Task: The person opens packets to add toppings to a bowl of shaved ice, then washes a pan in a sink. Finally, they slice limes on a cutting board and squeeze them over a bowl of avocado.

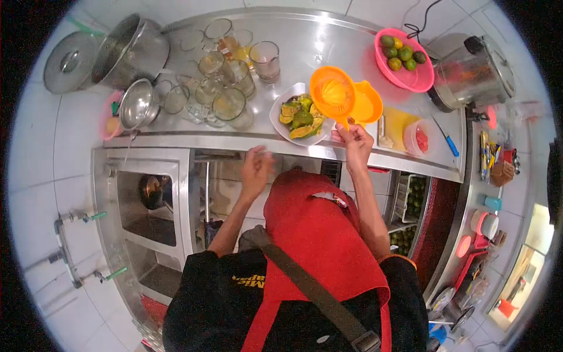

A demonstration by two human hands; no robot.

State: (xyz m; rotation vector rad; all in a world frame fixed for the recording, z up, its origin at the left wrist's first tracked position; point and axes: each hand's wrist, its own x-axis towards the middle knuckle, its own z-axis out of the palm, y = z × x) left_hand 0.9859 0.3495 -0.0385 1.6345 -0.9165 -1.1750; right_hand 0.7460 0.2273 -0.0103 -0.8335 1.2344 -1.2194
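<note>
Orange reamer point(333, 97) held by its handle in right hand point(358, 144); left hand point(257, 169) empty, loosely open; any shift calls for level grip.

Commercial-style kitchen, steel counter point(293, 47), double sink point(146, 199), large pot point(130, 53), glasses point(230, 105), blender point(474, 75)
</note>
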